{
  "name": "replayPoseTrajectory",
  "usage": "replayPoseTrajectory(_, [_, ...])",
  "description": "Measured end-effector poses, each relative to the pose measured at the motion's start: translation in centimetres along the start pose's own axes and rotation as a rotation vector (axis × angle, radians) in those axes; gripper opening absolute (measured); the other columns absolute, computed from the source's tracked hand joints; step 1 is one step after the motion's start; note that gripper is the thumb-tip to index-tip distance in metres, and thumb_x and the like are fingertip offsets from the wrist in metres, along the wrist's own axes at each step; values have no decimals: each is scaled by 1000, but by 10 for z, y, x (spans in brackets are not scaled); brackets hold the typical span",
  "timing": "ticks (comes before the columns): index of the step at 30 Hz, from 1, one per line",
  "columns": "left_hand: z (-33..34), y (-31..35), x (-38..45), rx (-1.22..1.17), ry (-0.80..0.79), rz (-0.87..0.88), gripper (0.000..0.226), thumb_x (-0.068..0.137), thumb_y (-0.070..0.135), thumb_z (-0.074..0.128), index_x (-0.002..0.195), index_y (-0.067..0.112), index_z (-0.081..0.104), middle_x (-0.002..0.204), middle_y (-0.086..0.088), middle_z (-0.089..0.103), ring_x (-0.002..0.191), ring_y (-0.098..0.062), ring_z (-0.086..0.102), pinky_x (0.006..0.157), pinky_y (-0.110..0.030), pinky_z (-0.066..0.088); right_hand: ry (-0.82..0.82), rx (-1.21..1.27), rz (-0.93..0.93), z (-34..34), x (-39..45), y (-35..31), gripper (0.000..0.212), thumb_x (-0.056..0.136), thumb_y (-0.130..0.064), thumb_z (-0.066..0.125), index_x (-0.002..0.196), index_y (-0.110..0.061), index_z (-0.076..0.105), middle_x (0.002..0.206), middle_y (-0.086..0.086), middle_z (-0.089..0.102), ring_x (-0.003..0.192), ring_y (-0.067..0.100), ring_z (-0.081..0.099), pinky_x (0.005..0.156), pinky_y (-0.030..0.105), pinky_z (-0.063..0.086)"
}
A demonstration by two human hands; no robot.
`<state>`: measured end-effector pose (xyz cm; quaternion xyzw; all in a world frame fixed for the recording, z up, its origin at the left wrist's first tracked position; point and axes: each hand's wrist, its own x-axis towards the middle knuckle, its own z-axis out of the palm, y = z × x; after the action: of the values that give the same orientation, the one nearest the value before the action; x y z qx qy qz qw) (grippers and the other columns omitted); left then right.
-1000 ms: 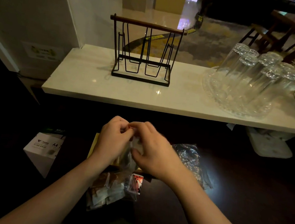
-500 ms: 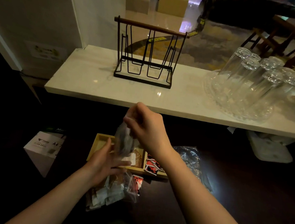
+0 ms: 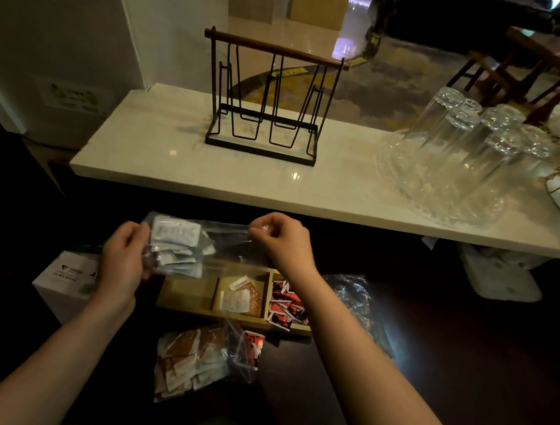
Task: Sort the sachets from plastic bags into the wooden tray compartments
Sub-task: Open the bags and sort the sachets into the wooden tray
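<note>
A clear plastic bag (image 3: pixel 201 239) of pale grey-blue sachets (image 3: pixel 176 244) hangs stretched sideways above the wooden tray (image 3: pixel 189 307). My left hand (image 3: pixel 124 259) grips its bunched left end, and my right hand (image 3: pixel 281 243) pinches its right edge. Below, the tray's left compartment shows bare wood, the middle one holds brown and white sachets (image 3: pixel 242 295), and the right one holds red and black sachets (image 3: pixel 285 306). In front of the tray lies another bag (image 3: pixel 198 361) filled with brown and white sachets, with a red sachet (image 3: pixel 253 349) at its right side.
A crumpled clear bag (image 3: pixel 354 300) lies right of the tray on the dark surface. A white box (image 3: pixel 66 281) sits at the left. On the marble shelf (image 3: pixel 148 156) behind stand a black wire rack (image 3: pixel 268 102) and a glass tray (image 3: pixel 409 186) of upturned glasses.
My hands have drawn apart, pulling the bag of pale sachets out sideways. My left hand rose from near the tray to take the bag's left end; my right hand shifted right.
</note>
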<state>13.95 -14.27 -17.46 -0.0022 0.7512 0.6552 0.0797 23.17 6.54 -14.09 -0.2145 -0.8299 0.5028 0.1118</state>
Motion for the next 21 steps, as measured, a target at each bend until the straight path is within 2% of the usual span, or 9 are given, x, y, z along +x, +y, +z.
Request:
replayPoseTrajectory(3, [-14,4,9,-3,46,29,31,95,28,48,65,22,47,61,-4,46,50,-15,44,38,-22,34,-67,20,40,18,3,9,13,85,-19,67,98,-15,69,87,-6,65,84,11,64,75,25,56])
replayPoseTrajectory(5, [-20,7,13,-26,77,52,31,94,24,50,63,21,47,56,3,52,46,-7,48,43,-23,37,-91,38,59,30,5,16,12,84,-18,69,95,-13,70,79,-7,65,71,7,62,65,19,54])
replayPoseTrajectory(7, [-24,12,15,9,102,100,32,94,21,51,62,21,46,48,7,52,41,1,44,45,-22,37,-112,60,73,43,7,21,12,85,-15,69,94,-10,71,78,-4,66,63,7,61,58,17,53])
replayPoseTrajectory(9, [-25,19,14,65,102,155,33,95,20,50,62,18,45,53,0,47,40,0,41,43,-17,34,-132,108,93,53,9,26,11,85,-12,68,95,-6,70,79,-2,65,62,7,61,55,15,53])
replayPoseTrajectory(11, [-25,24,11,148,92,212,31,95,21,48,65,13,46,57,-6,42,44,-5,42,45,-21,34,-154,165,116,60,10,27,12,86,-8,66,96,-2,69,76,-3,63,62,6,61,52,12,51])
replayPoseTrajectory(14, [-26,30,10,262,96,282,29,94,27,50,72,7,50,60,-7,46,54,-19,42,53,-30,33,-183,214,143,69,12,32,13,86,-5,65,98,1,68,76,0,64,64,8,62,56,13,54])
replayPoseTrajectory(17, [-27,35,10,333,94,367,28,93,28,53,70,11,49,66,-7,48,60,-20,45,54,-31,35,-224,259,162,76,13,36,14,87,-4,63,100,2,66,79,5,65,68,12,65,64,20,57])
replayPoseTrajectory(21, [-25,46,6,441,100,475,29,92,25,55,67,11,48,67,-7,48,59,-13,43,52,-14,34,-280,311,166,79,14,35,15,89,-2,59,102,1,65,81,5,66,71,12,66,67,20,57])
